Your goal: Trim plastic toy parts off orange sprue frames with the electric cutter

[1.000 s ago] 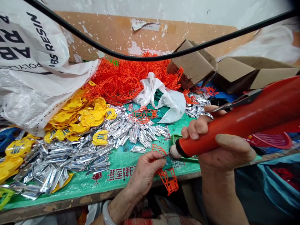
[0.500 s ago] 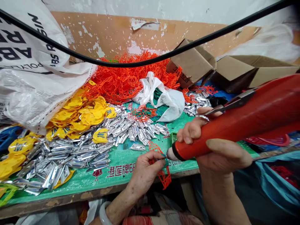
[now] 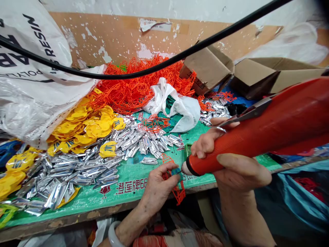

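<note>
My left hand [image 3: 160, 183] is closed, thumb and fingers pinching an orange plastic frame [image 3: 179, 193] together with a small teal piece [image 3: 177, 171]. The frame's lower end sticks out below the fingers, over the table edge. Wrapped around a thick red electric screwdriver [image 3: 231, 144] is my right hand [image 3: 241, 169], with a ring on one finger. The screwdriver points down to the left, and its pale nose [image 3: 185, 168] meets or nearly meets the teal piece. The bit and any screw are hidden there.
Silver parts [image 3: 84, 168] and yellow parts [image 3: 99, 127] cover the left of the green tabletop [image 3: 102, 200]. Behind lie tangled orange frames [image 3: 125, 91], a white bag [image 3: 189, 108] and cardboard boxes [image 3: 208, 67]. A black cable [image 3: 144, 72] crosses the view.
The view has shifted slightly. Slightly more of the teal piece shows between my left fingers and the screwdriver nose. Both hands keep their grip.
</note>
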`<state>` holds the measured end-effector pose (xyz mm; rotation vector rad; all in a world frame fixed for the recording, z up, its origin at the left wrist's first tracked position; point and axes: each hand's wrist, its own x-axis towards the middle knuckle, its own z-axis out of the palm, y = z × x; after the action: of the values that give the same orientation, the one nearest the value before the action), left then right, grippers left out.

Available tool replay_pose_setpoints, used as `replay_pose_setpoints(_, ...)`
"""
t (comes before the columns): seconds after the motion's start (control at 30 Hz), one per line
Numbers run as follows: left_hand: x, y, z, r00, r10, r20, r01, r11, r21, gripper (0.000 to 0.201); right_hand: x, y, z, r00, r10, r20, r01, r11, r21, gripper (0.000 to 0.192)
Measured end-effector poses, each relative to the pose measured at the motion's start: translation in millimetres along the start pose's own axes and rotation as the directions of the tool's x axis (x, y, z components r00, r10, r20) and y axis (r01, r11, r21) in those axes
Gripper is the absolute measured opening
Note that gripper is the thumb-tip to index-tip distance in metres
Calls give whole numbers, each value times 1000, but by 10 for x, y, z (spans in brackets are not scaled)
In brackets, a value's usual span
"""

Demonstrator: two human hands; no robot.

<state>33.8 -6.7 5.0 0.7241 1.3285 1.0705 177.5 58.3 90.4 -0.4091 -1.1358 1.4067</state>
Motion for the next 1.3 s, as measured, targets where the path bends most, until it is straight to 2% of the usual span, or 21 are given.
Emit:
replay_pose_setpoints(0.17, -23, -1, 3, 1000, 6, 7, -4, 986, -169, 83, 9, -26, 1, 999, -13, -52, 15, 1000, 25, 39)
replay_pose_setpoints(0.27, -22, -8, 10, 1000, -9, 8, 11, 965, -263, 103, 3, -39, 4, 996, -14, -89, 13, 1000, -3, 46)
replay_pose_setpoints(0.33, -13, -18, 12, 1000, -24, 8, 26, 957, -288, 109, -3, -40, 14, 994, -18, -106, 16, 1000, -18, 45)
replay_pose_setpoints(0.47, 2, -28, 10, 1000, -14, 8, 16, 960, -279, 104, -12, -8, 40, 989, -45, -138, 41, 999, -28, 36)
replay_pose_setpoints(0.53, 1, -23, 10, 1000, -7, 11, 10, 962, -271, 96, -13, 17, 51, 987, -54, -154, 48, 998, -39, 38)
replay_pose_setpoints(0.67, -12, -6, 14, 1000, 0, -4, -1, 969, -247, 73, -14, 41, 62, 984, -39, -176, 28, 998, -64, 46)
replay_pose_setpoints(0.77, -22, 3, 18, 999, 21, 36, -12, 975, -222, 53, -19, 37, 64, 982, -20, -189, 6, 997, -73, 46)
replay_pose_setpoints(0.83, -25, 6, 23, 998, 34, 57, -21, 976, -216, 47, -23, 33, 63, 982, -21, -190, 7, 997, -71, 47)
replay_pose_setpoints(1.3, -8, -39, 40, 1000, 11, 18, -6, 965, -263, 45, -41, 2, 72, 979, -39, -201, 16, 993, -116, 44)
